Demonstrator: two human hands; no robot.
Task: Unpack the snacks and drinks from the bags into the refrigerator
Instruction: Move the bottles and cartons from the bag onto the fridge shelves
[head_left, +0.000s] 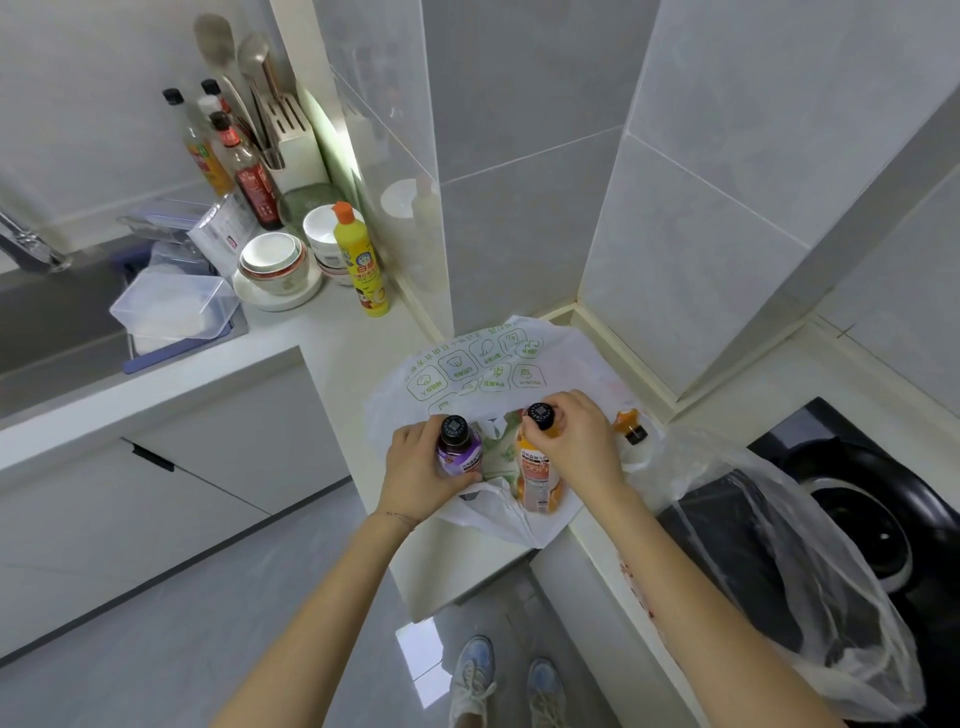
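purple bottle is gripped round its body by the left hand, orange bottle pinched at its cap by the right hand, both upright in the mouth of the white printed bag on the counter. a smaller orange bottle is seen lying at the bag's edge just past the right hand. a clear plastic bag is draped over the black stove at right.

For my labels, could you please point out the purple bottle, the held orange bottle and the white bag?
purple bottle (460, 451): head view, label.
held orange bottle (537, 479): head view, label.
white bag (467, 364): head view, printed side.
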